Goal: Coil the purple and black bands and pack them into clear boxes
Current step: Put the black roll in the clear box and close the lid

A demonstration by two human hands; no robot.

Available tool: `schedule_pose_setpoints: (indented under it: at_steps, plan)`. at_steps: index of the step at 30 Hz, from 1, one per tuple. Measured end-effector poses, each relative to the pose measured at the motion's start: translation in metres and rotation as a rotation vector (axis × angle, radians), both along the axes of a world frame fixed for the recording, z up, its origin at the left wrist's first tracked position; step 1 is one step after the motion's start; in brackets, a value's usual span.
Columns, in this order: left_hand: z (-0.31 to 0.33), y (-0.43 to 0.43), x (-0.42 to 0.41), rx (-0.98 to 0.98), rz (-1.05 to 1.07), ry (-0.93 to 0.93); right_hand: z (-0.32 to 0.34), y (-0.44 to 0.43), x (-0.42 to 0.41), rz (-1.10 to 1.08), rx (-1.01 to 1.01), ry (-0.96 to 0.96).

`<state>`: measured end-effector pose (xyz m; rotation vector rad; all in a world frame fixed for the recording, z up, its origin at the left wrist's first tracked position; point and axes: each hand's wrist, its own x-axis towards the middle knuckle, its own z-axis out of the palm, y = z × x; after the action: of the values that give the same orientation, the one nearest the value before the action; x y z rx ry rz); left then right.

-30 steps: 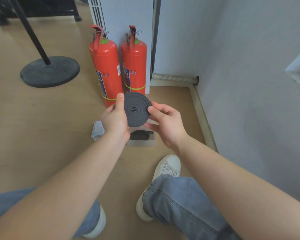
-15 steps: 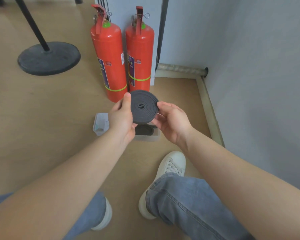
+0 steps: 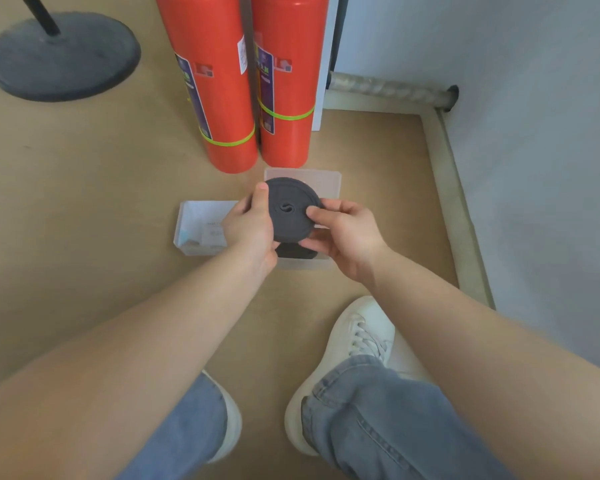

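Item: flat black coiled band (image 3: pixel 290 211), hovering just above a clear plastic box (image 3: pixel 329 183) on the floor. Left hand (image 3: pixel 252 226) and right hand (image 3: pixel 343 237) are both pinching its rim with curled fingers. Risk: if either pinch is slackening, the spiral is probably springing open before seating.

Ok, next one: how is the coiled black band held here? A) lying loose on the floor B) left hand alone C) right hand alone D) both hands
D: the left hand and the right hand each pinch a side of the coiled black band, held up over a clear box.
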<state>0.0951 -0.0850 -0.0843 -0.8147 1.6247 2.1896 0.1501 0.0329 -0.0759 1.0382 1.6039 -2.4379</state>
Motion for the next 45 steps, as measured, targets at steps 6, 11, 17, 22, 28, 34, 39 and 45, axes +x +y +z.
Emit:
schedule_pose_setpoints:
  at_steps: [6,11,17,22,28,34,39,45]
  plan:
    - [-0.046,-0.015,-0.015,-0.256,-0.537,0.018,-0.040,0.012,-0.010,-0.068,0.101,-0.232]
    - [-0.066,-0.037,-0.020,-0.526,-1.079,0.191,-0.064,0.014,-0.025,0.039,0.215,-0.374]
    - [-0.075,-0.035,-0.023,-0.884,-1.185,0.308,-0.082,0.017,-0.037,0.067,0.338,-0.449]
    - [-0.077,-0.027,-0.024,-0.989,-1.195,0.357,-0.094,0.021,-0.041,0.138,0.469,-0.425]
    - [-0.090,-0.029,-0.025,-1.043,-1.150,0.366,-0.097,0.025,-0.041,0.368,0.586,-0.392]
    - [-0.098,-0.027,-0.023,-1.159,-1.191,0.438,-0.090,0.043,-0.039,0.635,0.536,-0.317]
    - [-0.101,-0.025,-0.022,-1.235,-1.214,0.452,-0.096,0.044,-0.040,0.712,0.790,-0.357]
    - [-0.097,-0.029,-0.033,-1.202,-1.358,0.399,-0.098,0.039,-0.046,0.777,0.876,-0.400]
